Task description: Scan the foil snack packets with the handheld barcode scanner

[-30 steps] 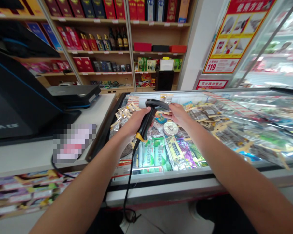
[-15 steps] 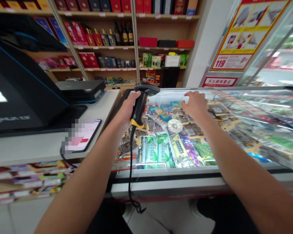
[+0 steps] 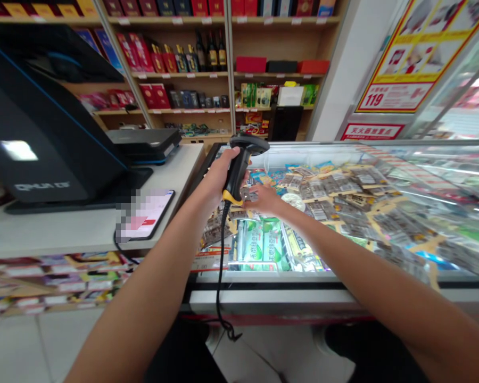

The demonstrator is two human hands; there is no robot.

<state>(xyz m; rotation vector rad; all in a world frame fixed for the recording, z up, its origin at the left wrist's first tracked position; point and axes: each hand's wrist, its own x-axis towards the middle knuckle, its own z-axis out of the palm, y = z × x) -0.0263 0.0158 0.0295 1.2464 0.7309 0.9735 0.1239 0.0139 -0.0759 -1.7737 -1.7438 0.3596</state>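
Left hand [image 3: 217, 178] gripping scanner [image 3: 241, 165] (upright), right hand [image 3: 265, 199] reaching beneath

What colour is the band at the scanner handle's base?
Yellow, on the black handheld barcode scanner; head view.

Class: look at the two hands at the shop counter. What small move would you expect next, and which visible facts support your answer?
Probably the right hand closes its fingers on a packet and lifts it toward the scanner. The left hand holds the scanner upright by its handle over the packets in the case, and the right hand lies flat on packets just below it, nothing visibly lifted yet.
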